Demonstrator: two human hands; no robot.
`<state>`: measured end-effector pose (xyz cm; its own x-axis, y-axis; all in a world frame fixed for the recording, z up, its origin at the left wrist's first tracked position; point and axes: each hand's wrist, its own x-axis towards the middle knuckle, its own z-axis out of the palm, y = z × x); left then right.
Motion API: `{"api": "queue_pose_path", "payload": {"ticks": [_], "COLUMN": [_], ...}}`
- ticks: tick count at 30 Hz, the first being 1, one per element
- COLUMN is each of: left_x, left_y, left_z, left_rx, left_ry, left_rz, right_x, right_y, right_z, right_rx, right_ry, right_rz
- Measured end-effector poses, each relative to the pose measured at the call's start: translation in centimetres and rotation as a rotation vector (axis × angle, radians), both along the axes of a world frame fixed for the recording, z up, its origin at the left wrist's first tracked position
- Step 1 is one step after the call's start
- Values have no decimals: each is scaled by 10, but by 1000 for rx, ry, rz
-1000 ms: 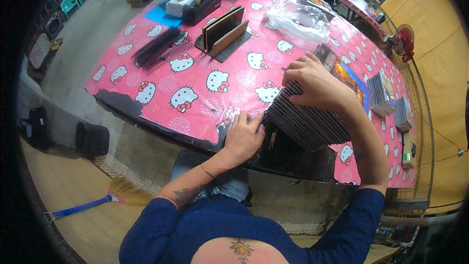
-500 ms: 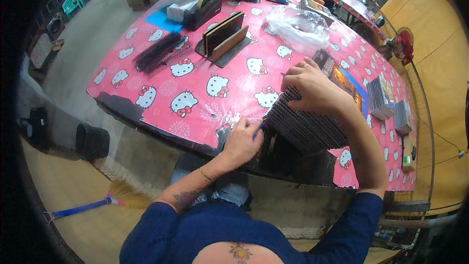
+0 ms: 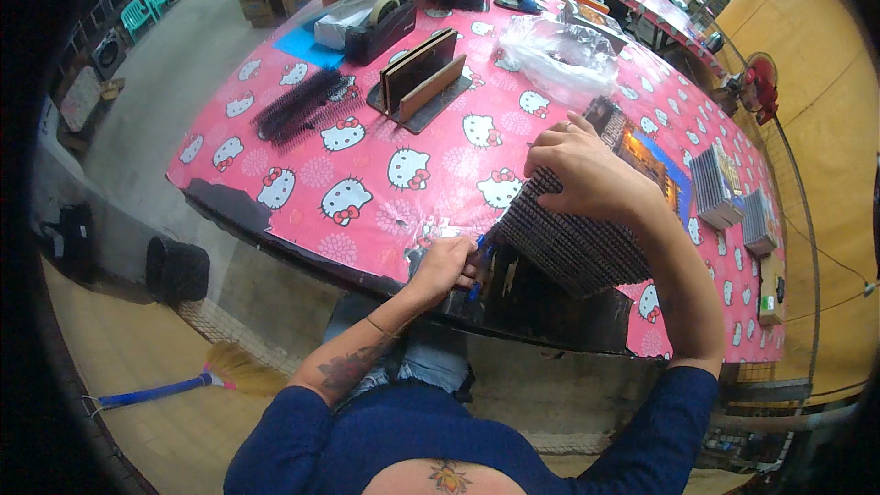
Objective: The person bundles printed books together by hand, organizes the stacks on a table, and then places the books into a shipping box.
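Observation:
My left hand (image 3: pixel 447 266), at the table's near edge, is closed around a slim blue-handled tool (image 3: pixel 480 242); the fingers hide most of it, and its kind is unclear. My right hand (image 3: pixel 582 165) arches over a block of black wire binding spines (image 3: pixel 576 240), packed in close rows. Its fingers curl down around the block's far left corner and grip it. The block rests tilted, near the dark bare patch (image 3: pixel 550 312) of the table edge. Beyond my right wrist lie printed sheets (image 3: pixel 653 160) with an orange and blue picture, partly covered by my arm.
On the pink patterned table (image 3: pixel 440 165) stand an upright wooden holder (image 3: pixel 420 78), a tape dispenser (image 3: pixel 380 29) and a crumpled clear plastic bag (image 3: pixel 559 55). Loose black wire bindings (image 3: pixel 302 105) lie at left. Stacked booklets (image 3: pixel 715 188) stand at right. A broom (image 3: pixel 220 371) lies below left.
My left hand has drawn slightly left and back from the block's corner, showing more of the blue tool. My right hand stays on the block almost unmoved.

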<state>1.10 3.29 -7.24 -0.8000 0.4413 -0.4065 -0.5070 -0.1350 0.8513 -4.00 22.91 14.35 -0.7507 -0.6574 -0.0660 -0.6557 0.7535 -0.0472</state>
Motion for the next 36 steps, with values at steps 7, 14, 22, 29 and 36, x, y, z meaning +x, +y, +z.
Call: {"api": "queue_pose_path", "payload": {"ticks": [7,14,22,29,36], "left_x": [3,4,-7,-2,-13], "left_y": [1,4,-9,0,-8], "left_z": [8,2,0,0,7], "left_rx": [97,-424,-230,-16,-249], "left_ry": [-20,527,230,1,239], "left_rz": [43,-30,-124,-28,-85], "right_x": [-1,0,-1,-1,-2], "right_y": [3,2,2,4,6], "right_z": [-2,-3,-3,-5,-6], "right_rx": [-14,-33,-23,-27,-23], "right_ry": [27,43,46,49,64], "right_rz": [27,39,44,47,55]}}
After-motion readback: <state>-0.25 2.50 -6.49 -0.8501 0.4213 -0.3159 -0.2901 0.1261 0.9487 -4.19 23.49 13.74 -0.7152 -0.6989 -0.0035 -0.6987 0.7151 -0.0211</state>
